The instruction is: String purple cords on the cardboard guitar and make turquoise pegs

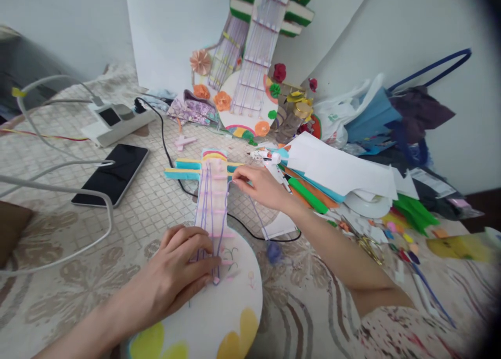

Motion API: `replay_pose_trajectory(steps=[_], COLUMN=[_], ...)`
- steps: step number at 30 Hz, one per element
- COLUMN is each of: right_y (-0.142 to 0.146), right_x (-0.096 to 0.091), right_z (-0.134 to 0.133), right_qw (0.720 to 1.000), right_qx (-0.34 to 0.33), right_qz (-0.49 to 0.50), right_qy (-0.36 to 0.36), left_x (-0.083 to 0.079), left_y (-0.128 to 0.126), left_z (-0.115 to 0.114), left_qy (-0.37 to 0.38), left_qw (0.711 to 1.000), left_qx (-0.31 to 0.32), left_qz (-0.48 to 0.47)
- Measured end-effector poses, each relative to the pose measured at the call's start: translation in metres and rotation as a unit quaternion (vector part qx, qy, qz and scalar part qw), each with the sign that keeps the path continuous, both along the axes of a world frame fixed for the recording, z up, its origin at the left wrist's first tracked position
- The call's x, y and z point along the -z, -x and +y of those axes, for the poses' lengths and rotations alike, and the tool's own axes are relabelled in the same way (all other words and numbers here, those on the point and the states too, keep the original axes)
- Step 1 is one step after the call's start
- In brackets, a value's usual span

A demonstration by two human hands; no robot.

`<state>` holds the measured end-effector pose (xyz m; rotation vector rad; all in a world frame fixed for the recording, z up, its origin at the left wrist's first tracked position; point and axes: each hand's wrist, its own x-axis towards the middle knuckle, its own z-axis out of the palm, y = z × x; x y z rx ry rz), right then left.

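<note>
A paper guitar model (219,296) lies flat in front of me, its white round body painted with yellow patches and its pink neck (213,192) strung with purple yarn. My left hand (176,270) rests on the body, fingers pressed down on the lower ends of the strings. My right hand (260,184) is beside the neck near the head, fingers pinched on a purple yarn strand (258,215) that trails down to a small blue-purple bundle (274,252). Blue and yellow pegs (183,170) stick out at the head.
A larger finished paper guitar (250,93) with paper flowers leans on white board at the back. A black phone (111,174), power strip (117,121) and cables lie left. White sheets (336,166), coloured foam strips, scraps and bags pile up on the right.
</note>
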<state>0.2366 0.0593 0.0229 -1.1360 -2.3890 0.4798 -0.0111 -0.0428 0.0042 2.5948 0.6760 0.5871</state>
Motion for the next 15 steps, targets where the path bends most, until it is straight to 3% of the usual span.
replay_pose_trajectory(steps=[8, 15], right_y=[0.002, -0.001], right_x=[0.023, 0.021], right_z=[0.011, -0.004], right_qw=[0.999, 0.997], right_qx=[0.03, 0.044], right_qz=[0.015, 0.05], right_qy=[0.004, -0.032], left_x=[0.001, 0.0], left_y=[0.0, 0.0], left_z=[0.003, 0.004], left_qy=[0.017, 0.013], left_qw=[1.0, 1.0], left_qx=[0.007, 0.002], left_qz=[-0.002, 0.003])
